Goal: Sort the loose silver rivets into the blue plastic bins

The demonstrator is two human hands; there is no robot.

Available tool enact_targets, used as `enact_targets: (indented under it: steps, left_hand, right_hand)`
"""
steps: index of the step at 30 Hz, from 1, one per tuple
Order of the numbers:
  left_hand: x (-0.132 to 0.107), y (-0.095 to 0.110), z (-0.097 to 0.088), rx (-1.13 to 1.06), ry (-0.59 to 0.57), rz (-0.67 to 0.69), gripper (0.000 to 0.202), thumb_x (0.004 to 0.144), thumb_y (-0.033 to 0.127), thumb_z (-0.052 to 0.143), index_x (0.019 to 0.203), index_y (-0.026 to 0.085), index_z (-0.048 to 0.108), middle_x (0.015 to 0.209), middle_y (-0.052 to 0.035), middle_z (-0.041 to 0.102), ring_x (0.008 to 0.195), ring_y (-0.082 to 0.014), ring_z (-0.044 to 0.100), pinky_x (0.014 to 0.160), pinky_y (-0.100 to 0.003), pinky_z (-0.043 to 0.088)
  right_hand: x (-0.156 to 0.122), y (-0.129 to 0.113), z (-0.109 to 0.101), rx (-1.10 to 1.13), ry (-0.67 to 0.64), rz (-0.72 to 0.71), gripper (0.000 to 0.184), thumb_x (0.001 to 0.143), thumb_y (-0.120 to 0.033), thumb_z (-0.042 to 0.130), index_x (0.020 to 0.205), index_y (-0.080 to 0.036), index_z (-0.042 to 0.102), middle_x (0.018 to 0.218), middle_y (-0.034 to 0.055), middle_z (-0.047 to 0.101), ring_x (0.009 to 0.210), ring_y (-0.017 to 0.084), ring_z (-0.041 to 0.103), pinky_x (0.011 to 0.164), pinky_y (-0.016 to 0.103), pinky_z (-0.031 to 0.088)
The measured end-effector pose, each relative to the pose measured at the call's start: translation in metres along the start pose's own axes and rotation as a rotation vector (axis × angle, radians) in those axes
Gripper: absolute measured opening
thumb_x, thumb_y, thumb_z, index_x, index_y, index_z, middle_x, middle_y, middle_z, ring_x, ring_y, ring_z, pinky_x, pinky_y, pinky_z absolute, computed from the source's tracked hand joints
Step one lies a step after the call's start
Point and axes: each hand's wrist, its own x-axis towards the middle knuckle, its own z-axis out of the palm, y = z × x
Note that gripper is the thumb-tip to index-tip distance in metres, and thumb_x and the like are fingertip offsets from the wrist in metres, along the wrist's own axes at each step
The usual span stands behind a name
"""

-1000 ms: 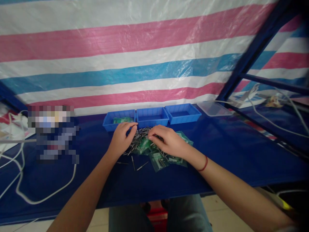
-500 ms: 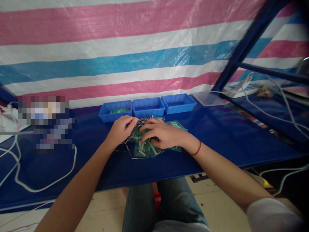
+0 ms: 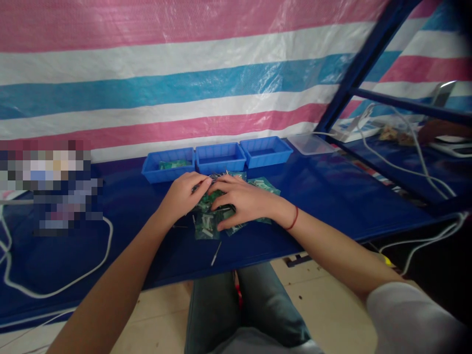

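Observation:
My left hand (image 3: pixel 184 196) is curled around the left side of a heap of thin metal blind rivets, its fingertips partly hidden. Over the same heap lies my right hand (image 3: pixel 247 199), palm down, fingers spread and bent, touching the pile. Most of the rivets are covered by the two hands. Small clear-green bags (image 3: pixel 207 226) with white pieces inside lie under and around my hands, and another such bag (image 3: pixel 263 185) sits beside the right wrist. One loose blind rivet (image 3: pixel 216 253) is on the table near the front edge.
Behind the heap stand a left blue bin (image 3: pixel 147 174) with green bags inside, a middle blue bin (image 3: pixel 221 163) and a right blue bin (image 3: pixel 267 158). A clear plastic lid (image 3: pixel 311 144) lies right of them. White cables (image 3: pixel 106 255) cross the table's left side; a blue frame post (image 3: pixel 354 73) rises at right.
My hands have drawn closer together over the heap, and fewer rivets show between them. A loose rivet now lies nearer the front edge. The view has shifted slightly.

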Motion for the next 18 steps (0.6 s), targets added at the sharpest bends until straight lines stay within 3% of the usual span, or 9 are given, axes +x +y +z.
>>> enact_targets:
  steps: [6,12,15,18]
  left_hand:
    - [0.0006,0.0012,0.0023,-0.003,-0.021,0.029,0.030,0.093,0.031,0.040,0.081,0.017,0.063,0.078,-0.0031,0.064,0.075,-0.0167,0.057,0.073,-0.028,0.040]
    - [-0.0009,0.0008,0.0006,-0.025,-0.011,0.017,0.029,0.093,0.031,0.040,0.087,0.017,0.065,0.085,-0.0045,0.066,0.081,-0.0175,0.058,0.076,-0.029,0.042]
    - [-0.0019,-0.0002,0.0012,-0.004,-0.029,0.026,0.027,0.093,0.030,0.040,0.089,0.017,0.064,0.087,-0.0049,0.066,0.083,-0.0182,0.059,0.076,-0.029,0.043]
    - [-0.0021,0.0002,0.0018,-0.004,-0.049,0.026,0.025,0.093,0.028,0.040,0.091,0.017,0.063,0.089,-0.0051,0.066,0.084,-0.0182,0.059,0.077,-0.029,0.043]
  right_hand:
    - [0.0016,-0.0029,0.0052,0.007,0.046,0.000,0.026,0.079,-0.044,0.064,0.089,-0.021,0.071,0.114,0.0086,0.055,0.117,0.027,0.036,0.097,0.042,0.030]
    - [0.0006,-0.0084,0.0079,-0.007,0.054,0.039,0.055,0.067,-0.061,0.067,0.104,-0.020,0.068,0.122,0.0106,0.051,0.120,0.031,0.032,0.100,0.047,0.028]
    - [0.0004,-0.0093,0.0091,-0.012,0.023,0.031,0.056,0.067,-0.062,0.066,0.107,-0.023,0.067,0.123,0.0107,0.050,0.121,0.032,0.031,0.098,0.048,0.029]
    - [0.0007,-0.0091,0.0096,-0.026,0.019,0.030,0.046,0.072,-0.056,0.066,0.104,-0.024,0.069,0.121,0.0106,0.051,0.119,0.032,0.032,0.096,0.047,0.031]
